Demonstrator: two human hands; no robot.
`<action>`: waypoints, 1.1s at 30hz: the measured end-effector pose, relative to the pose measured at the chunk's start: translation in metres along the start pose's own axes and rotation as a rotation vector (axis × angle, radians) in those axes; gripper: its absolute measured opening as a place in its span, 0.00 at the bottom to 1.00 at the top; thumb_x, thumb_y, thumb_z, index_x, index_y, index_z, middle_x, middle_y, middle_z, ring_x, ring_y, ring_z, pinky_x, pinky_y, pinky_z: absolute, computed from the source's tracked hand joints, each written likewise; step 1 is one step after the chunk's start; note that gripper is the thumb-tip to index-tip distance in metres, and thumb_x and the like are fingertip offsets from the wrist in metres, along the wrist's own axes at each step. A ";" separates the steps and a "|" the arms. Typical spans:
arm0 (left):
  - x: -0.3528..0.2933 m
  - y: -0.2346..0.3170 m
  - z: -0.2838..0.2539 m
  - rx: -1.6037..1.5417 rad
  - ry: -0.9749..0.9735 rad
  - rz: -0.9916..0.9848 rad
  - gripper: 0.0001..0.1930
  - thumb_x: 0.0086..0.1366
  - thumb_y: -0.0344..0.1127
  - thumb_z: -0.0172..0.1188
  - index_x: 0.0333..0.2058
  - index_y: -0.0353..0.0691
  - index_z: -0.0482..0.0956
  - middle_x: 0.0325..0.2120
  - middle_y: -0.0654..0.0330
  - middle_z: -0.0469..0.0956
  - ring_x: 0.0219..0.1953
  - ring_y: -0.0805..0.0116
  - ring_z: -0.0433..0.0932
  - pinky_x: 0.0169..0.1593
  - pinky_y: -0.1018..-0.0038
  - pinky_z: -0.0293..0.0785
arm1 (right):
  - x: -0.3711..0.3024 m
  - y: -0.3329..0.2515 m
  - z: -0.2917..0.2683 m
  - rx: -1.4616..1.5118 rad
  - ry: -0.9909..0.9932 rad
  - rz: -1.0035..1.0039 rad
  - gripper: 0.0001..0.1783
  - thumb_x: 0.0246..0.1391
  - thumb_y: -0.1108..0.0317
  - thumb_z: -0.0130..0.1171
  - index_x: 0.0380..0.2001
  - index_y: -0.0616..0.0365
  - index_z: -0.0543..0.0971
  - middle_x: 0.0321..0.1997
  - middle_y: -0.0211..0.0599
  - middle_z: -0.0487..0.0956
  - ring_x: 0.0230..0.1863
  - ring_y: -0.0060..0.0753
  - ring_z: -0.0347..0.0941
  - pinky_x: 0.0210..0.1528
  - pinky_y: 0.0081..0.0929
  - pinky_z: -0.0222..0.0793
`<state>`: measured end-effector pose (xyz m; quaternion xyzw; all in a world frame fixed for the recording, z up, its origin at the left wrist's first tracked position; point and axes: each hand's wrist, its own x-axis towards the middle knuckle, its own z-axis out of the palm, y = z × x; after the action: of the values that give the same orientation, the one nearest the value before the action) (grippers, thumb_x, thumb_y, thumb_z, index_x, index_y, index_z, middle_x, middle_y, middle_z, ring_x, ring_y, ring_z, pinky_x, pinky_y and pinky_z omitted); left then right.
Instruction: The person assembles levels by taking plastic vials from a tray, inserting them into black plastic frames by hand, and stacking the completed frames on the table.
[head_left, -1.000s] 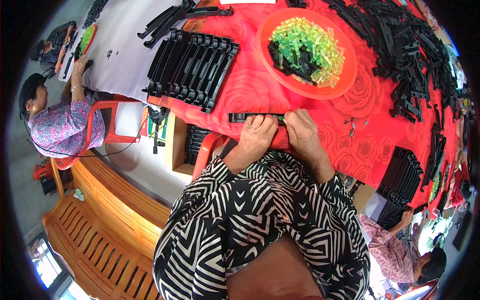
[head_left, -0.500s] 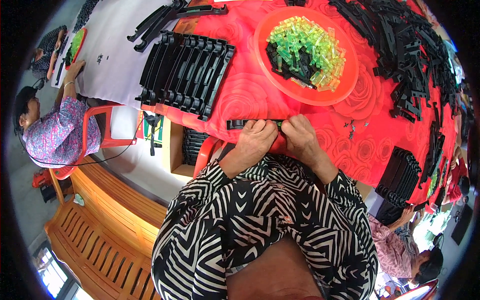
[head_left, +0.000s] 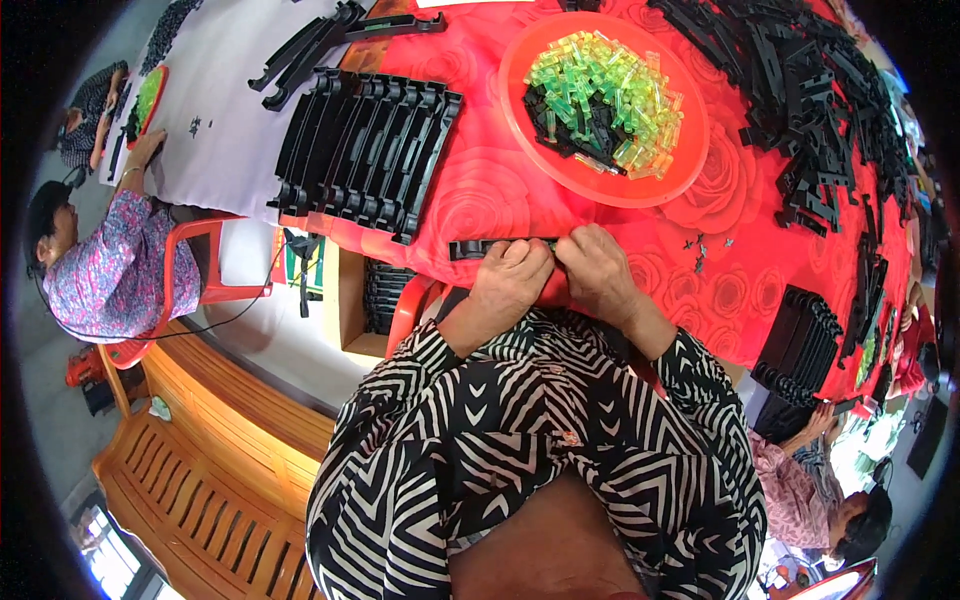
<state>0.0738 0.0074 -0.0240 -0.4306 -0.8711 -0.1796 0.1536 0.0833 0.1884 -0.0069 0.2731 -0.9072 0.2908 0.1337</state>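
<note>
At the table's near edge I hold a long black plastic strip lying crosswise. My left hand is closed round it, fingers curled over its middle. Close beside it, my right hand is closed in a pinch at the strip's right part; whatever small piece its fingers hold is hidden. Beyond my hands stands a red round tray with a heap of yellow-green clear plastic pieces and small black parts. To the left lies a row of similar black strips, side by side.
Loose black strips pile up at the far right. Tiny dark bits lie right of my hands, and a stack of black strips stands at the right edge. Other people sit left and right. A wooden bench stands at lower left.
My right hand has shifted slightly left, closer to my left hand. A greenish bit seen between the hands before is now hidden. The whole view has shifted a little.
</note>
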 end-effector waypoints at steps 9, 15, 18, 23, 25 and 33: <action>-0.006 -0.003 -0.003 -0.009 0.026 0.013 0.16 0.51 0.36 0.53 0.39 0.38 0.75 0.37 0.60 0.71 0.37 0.67 0.69 0.41 0.72 0.67 | -0.001 -0.008 -0.019 0.360 0.156 0.335 0.07 0.50 0.79 0.57 0.35 0.62 0.76 0.31 0.43 0.75 0.33 0.45 0.72 0.36 0.33 0.69; -0.003 0.004 -0.003 -0.078 0.011 0.054 0.15 0.51 0.36 0.53 0.38 0.38 0.75 0.36 0.61 0.70 0.37 0.67 0.69 0.41 0.71 0.67 | -0.017 -0.011 -0.021 0.259 0.199 0.299 0.08 0.50 0.79 0.58 0.35 0.63 0.75 0.30 0.45 0.75 0.32 0.46 0.72 0.34 0.36 0.69; -0.001 0.005 -0.004 -0.085 -0.002 0.044 0.14 0.51 0.36 0.53 0.38 0.38 0.75 0.35 0.61 0.70 0.38 0.66 0.69 0.42 0.69 0.67 | -0.024 -0.014 -0.021 0.249 0.160 0.332 0.08 0.49 0.79 0.58 0.35 0.63 0.74 0.30 0.46 0.74 0.31 0.48 0.72 0.34 0.38 0.69; 0.002 0.009 -0.005 -0.080 -0.061 0.011 0.14 0.51 0.35 0.54 0.37 0.39 0.75 0.35 0.61 0.70 0.40 0.65 0.69 0.44 0.68 0.68 | -0.026 -0.012 -0.008 0.210 0.227 0.293 0.06 0.50 0.79 0.58 0.33 0.64 0.74 0.29 0.46 0.73 0.32 0.50 0.72 0.34 0.39 0.69; 0.003 0.010 -0.006 -0.094 -0.060 -0.007 0.14 0.51 0.35 0.54 0.38 0.39 0.75 0.36 0.61 0.70 0.41 0.64 0.69 0.44 0.67 0.67 | -0.025 -0.011 -0.006 0.179 0.236 0.248 0.06 0.50 0.79 0.57 0.33 0.64 0.74 0.29 0.46 0.73 0.32 0.50 0.71 0.34 0.39 0.69; 0.003 0.010 -0.008 -0.107 -0.051 -0.004 0.14 0.51 0.35 0.53 0.37 0.38 0.75 0.36 0.61 0.70 0.41 0.64 0.70 0.44 0.68 0.67 | -0.024 -0.016 -0.007 0.067 0.120 0.233 0.08 0.47 0.80 0.52 0.34 0.63 0.71 0.29 0.47 0.68 0.33 0.52 0.68 0.35 0.42 0.67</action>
<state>0.0815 0.0117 -0.0140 -0.4407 -0.8648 -0.2152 0.1074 0.1127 0.1921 -0.0036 0.1522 -0.9129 0.3505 0.1437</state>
